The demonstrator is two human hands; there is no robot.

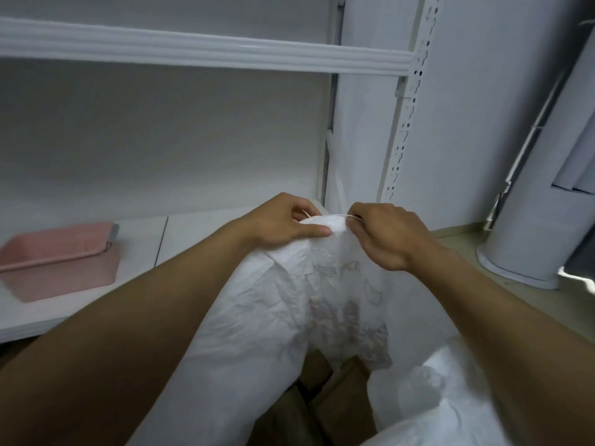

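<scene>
A large white crinkled sack (283, 317) stands in front of me, its top bunched between both hands. My left hand (283, 222) grips the bunched top from the left, thumb laid across the fabric. My right hand (383, 233) pinches a thin white string (341, 216) that runs across the sack's top toward the left hand. Faint brownish shapes show through the sack's side. Its contents are hidden.
A pink plastic basket (61, 262) sits on the white lower shelf (180, 233) at left. A white shelf rail (206, 49) runs overhead. A perforated upright (409, 101) and a white cylinder (531, 220) stand at right. Brown cardboard (328, 391) lies below.
</scene>
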